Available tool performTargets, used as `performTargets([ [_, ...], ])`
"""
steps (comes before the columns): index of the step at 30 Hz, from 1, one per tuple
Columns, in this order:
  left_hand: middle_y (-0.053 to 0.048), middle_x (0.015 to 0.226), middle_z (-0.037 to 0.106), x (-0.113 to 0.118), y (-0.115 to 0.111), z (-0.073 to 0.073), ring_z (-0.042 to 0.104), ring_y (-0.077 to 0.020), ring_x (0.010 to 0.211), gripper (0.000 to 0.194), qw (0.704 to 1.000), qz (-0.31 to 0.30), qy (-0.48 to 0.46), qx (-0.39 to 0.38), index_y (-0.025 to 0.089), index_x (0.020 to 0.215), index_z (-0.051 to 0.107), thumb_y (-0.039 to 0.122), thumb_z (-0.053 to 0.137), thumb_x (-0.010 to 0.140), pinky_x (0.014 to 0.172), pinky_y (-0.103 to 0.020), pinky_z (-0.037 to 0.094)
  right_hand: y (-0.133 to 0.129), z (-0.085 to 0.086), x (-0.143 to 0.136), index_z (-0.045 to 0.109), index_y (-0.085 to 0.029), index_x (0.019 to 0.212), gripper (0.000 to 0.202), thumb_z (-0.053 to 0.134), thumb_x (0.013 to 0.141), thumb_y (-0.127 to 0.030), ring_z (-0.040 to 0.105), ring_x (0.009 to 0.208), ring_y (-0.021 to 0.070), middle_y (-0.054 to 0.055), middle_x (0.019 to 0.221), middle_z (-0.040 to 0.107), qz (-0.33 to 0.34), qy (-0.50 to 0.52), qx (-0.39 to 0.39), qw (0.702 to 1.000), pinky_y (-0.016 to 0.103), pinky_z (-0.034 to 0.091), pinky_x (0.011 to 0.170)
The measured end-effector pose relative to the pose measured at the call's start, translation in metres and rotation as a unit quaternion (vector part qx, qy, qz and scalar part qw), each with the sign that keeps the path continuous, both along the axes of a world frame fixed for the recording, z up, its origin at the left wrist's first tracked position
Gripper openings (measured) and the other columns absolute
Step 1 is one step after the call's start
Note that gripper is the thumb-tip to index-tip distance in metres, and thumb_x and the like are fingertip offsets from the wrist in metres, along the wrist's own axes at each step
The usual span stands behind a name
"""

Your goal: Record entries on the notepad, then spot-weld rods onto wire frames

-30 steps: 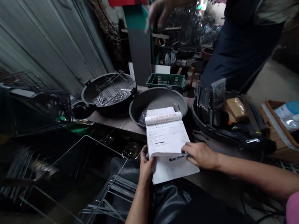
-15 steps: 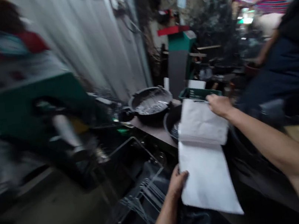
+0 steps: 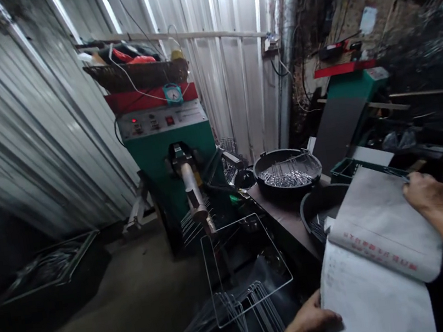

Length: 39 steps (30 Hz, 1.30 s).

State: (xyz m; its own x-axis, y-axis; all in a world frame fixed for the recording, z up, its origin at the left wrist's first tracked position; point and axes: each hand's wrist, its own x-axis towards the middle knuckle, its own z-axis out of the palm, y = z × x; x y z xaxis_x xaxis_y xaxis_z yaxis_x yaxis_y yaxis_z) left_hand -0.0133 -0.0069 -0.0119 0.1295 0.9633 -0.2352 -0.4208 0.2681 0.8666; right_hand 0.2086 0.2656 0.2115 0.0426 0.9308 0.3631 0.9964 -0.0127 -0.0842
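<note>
A white paper pad (image 3: 373, 287) with its upper sheets folded back lies across my lower right view. Red printed characters run along the fold. My left hand (image 3: 313, 317) grips the pad's left edge, thumb on the page. At the upper right, my right hand (image 3: 429, 191) is closed on the edge of the folded-back sheets. Close to my left hand are several bent wire frames (image 3: 259, 304). Behind the pad stands a dark round basin (image 3: 313, 205) with metal pieces, partly covered by the paper.
A green machine (image 3: 168, 140) with a red top stands ahead, carrying a wicker basket (image 3: 137, 74) and a small clock (image 3: 173, 94). Another black basin (image 3: 290, 186) of wire pieces sits on a bench (image 3: 279, 218). A crate (image 3: 60, 273) is at left; a second green machine (image 3: 344, 97) at right.
My view has swung left, bringing the green machine into clear sight. The pad and both hands now appear farther right and lower. Both hands still hold the paper.
</note>
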Motion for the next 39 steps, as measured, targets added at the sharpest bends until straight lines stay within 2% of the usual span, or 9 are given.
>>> performTargets([
  [3, -0.009, 0.097, 0.064, -0.001, 0.000, 0.015, 0.057, -0.0329, 0.092, 0.061, 0.997, -0.004, 0.021, -0.072, 0.027, 0.099, 0.062, 0.008, 0.058, 0.041, 0.072, -0.042, 0.042, -0.004, -0.012, -0.006, 0.056, -0.017, 0.101, 0.032, 0.041, 0.075, -0.029, 0.058, 0.081, 0.0333, 0.023, 0.094, 0.057, 0.015, -0.010, -0.029, 0.999, 0.044, 0.040, 0.056],
  [7, -0.006, 0.096, 0.063, -0.003, -0.003, 0.024, 0.056, -0.0292, 0.089, 0.060, 0.997, -0.004, -0.008, -0.072, 0.021, 0.102, 0.059, 0.009, 0.057, 0.044, 0.075, -0.040, 0.043, -0.032, -0.030, -0.012, 0.052, -0.012, 0.109, 0.041, 0.047, 0.076, -0.037, 0.057, 0.084, 0.0353, 0.022, 0.092, 0.057, 0.054, -0.002, -0.053, 0.997, 0.043, 0.040, 0.060],
  [9, -0.005, 0.095, 0.063, -0.004, -0.006, 0.027, 0.056, -0.0254, 0.086, 0.060, 0.997, -0.005, -0.025, -0.076, 0.018, 0.104, 0.057, 0.009, 0.059, 0.045, 0.076, -0.037, 0.042, -0.059, -0.036, -0.016, 0.051, -0.008, 0.110, 0.042, 0.047, 0.078, -0.034, 0.056, 0.088, 0.0338, 0.023, 0.095, 0.057, 0.081, 0.002, -0.068, 0.994, 0.039, 0.040, 0.065],
  [13, -0.005, 0.097, 0.063, -0.005, -0.011, 0.028, 0.057, -0.0211, 0.080, 0.061, 0.995, -0.006, -0.040, -0.088, 0.017, 0.111, 0.053, 0.011, 0.061, 0.051, 0.071, -0.031, 0.044, -0.123, -0.047, -0.021, 0.053, -0.013, 0.107, 0.034, 0.047, 0.079, -0.028, 0.054, 0.094, 0.0252, 0.014, 0.102, 0.058, 0.138, 0.020, -0.069, 0.988, 0.033, 0.041, 0.077],
  [19, -0.008, 0.099, 0.064, -0.007, -0.013, 0.026, 0.060, -0.0204, 0.076, 0.063, 0.993, -0.026, -0.052, -0.106, 0.016, 0.115, 0.048, 0.015, 0.065, 0.054, 0.067, -0.030, 0.045, -0.209, -0.075, -0.010, 0.055, -0.017, 0.101, 0.025, 0.046, 0.080, -0.026, 0.056, 0.090, 0.0202, 0.009, 0.099, 0.060, 0.174, 0.050, -0.123, 0.976, 0.029, 0.043, 0.076],
  [25, -0.008, 0.096, 0.065, -0.007, -0.015, 0.028, 0.060, -0.0203, 0.074, 0.063, 0.994, -0.025, -0.049, -0.097, 0.016, 0.114, 0.050, 0.017, 0.067, 0.053, 0.066, -0.029, 0.046, -0.275, -0.097, -0.007, 0.055, -0.018, 0.100, 0.023, 0.050, 0.079, -0.024, 0.058, 0.082, 0.0171, 0.007, 0.095, 0.058, 0.288, 0.045, -0.269, 0.918, 0.027, 0.044, 0.072],
  [29, -0.008, 0.093, 0.066, -0.007, -0.015, 0.029, 0.061, -0.0202, 0.070, 0.064, 0.993, -0.024, -0.054, -0.104, 0.016, 0.114, 0.050, 0.017, 0.067, 0.052, 0.065, -0.030, 0.046, -0.304, -0.101, -0.005, 0.052, -0.020, 0.102, 0.033, 0.060, 0.071, -0.028, 0.057, 0.084, 0.0194, 0.006, 0.098, 0.056, 0.336, 0.010, -0.363, 0.869, 0.028, 0.043, 0.071],
  [32, -0.008, 0.092, 0.066, -0.007, -0.015, 0.029, 0.061, -0.0200, 0.069, 0.061, 0.993, -0.028, -0.052, -0.101, 0.016, 0.112, 0.052, 0.017, 0.067, 0.052, 0.065, -0.031, 0.046, -0.318, -0.102, 0.001, 0.050, -0.019, 0.104, 0.043, 0.065, 0.065, -0.031, 0.057, 0.085, 0.0225, 0.007, 0.099, 0.055, 0.345, -0.026, -0.399, 0.849, 0.031, 0.043, 0.069],
  [39, -0.007, 0.092, 0.066, -0.008, -0.016, 0.034, 0.061, -0.0204, 0.073, 0.056, 0.994, -0.016, -0.035, -0.105, 0.015, 0.107, 0.053, 0.016, 0.066, 0.052, 0.064, -0.029, 0.046, -0.341, -0.111, 0.007, 0.048, -0.019, 0.101, 0.038, 0.062, 0.066, -0.021, 0.057, 0.081, 0.0224, 0.006, 0.097, 0.054, 0.338, -0.062, -0.392, 0.854, 0.031, 0.042, 0.066],
])
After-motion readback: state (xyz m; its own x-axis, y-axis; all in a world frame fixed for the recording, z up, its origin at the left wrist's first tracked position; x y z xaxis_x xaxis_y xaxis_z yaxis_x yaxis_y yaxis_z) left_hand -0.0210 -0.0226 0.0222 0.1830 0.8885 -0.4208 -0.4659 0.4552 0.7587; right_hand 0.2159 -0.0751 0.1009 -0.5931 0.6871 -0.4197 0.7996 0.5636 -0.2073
